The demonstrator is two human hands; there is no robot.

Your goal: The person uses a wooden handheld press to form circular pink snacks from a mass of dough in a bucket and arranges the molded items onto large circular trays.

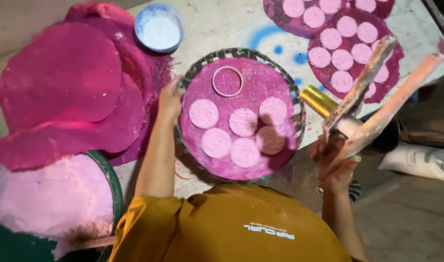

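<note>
Magenta sheet [241,87] lies on the round woven tray [193,77] mid-tabletop, five pale discs [204,113] cut in it and a ring cutter [227,81] resting near its far edge. Our left hand [169,99] clasps the tray's left rim; our right hand [336,165] is closed around two long powder-crusted sticks [372,97]. We judge a one-sided pull could tip the tray, and the swinging sticks might knock the gold roll [319,100].

A pale table [222,24] bears magenta sheets [62,87], a woven tray [295,97] and a bowl [159,26].
</note>
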